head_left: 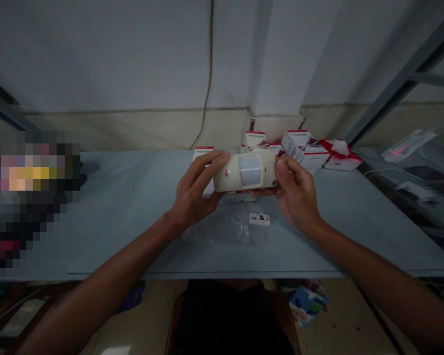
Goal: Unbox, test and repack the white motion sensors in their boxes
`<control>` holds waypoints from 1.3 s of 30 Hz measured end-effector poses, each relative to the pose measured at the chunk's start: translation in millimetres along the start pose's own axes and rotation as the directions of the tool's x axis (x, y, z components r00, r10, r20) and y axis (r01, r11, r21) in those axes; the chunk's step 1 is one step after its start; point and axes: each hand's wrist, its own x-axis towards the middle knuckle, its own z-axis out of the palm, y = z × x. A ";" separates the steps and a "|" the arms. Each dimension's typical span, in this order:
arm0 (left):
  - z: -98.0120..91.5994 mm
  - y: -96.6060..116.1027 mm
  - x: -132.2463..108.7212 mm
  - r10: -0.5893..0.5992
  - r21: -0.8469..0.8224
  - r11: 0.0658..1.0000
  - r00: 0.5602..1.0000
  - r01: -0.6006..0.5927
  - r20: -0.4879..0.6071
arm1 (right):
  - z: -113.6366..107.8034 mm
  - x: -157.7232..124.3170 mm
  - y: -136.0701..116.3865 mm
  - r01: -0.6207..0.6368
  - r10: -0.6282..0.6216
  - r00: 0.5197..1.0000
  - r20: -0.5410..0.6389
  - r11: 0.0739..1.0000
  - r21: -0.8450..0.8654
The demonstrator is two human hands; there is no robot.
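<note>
A cream-coloured motion sensor with a pale square lens window is held up above the desk, its long side lying across the view. My left hand grips its left end, fingers over the top and thumb underneath. At the right end, my right hand pinches the casing between thumb and fingers. Below it on the desk lie a crumpled clear plastic bag and a small white bracket-like part. Neither hand touches these two.
Several white and red cartons stand at the back of the blue-grey desk, against the wall. A cable hangs down the wall. On the right are a power strip and loose wires. Blurred-out items sit on the left.
</note>
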 end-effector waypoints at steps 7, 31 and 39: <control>-6.2 -14.3 -2.3 -0.025 -0.013 1.000 1.000 0.025 0.002 | -3.8 -0.1 0.7 0.138 -0.127 0.990 0.063 0.964 -0.226; -46.2 -50.5 7.1 0.050 0.157 0.987 0.982 -0.022 -0.180 | -115.5 36.2 -39.5 0.562 -0.738 0.580 -0.343 0.668 -0.487; -30.4 -34.7 10.5 -0.459 -0.484 0.810 0.872 0.332 -0.171 | -106.9 29.6 -24.8 0.537 -0.705 0.627 -0.333 0.700 -0.472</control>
